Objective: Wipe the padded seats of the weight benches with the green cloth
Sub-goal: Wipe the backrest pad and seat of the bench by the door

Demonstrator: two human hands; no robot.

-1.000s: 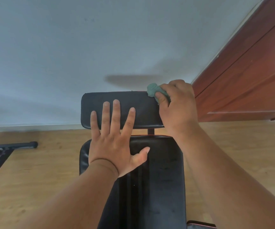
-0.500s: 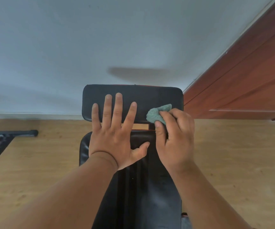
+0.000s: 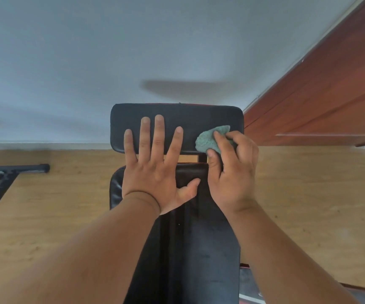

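A black padded weight bench runs away from me; its long pad [image 3: 199, 249] lies under my arms and a short crosswise pad [image 3: 188, 119] sits at the far end. My left hand [image 3: 155, 172] lies flat with spread fingers across the gap between the two pads. My right hand [image 3: 232, 176] grips a bunched green cloth [image 3: 207, 140] between thumb and fingers and holds it against the right part of the short pad.
A pale wall [image 3: 133, 51] stands just behind the bench. A red-brown wooden door [image 3: 319, 95] is at the right. Black tubes of another frame [image 3: 6, 176] lie on the wooden floor [image 3: 308, 205] at the left.
My right hand drew the cloth from the short pad's far right corner back toward me, then slid slightly right along the pad. The left hand stayed flat in place.
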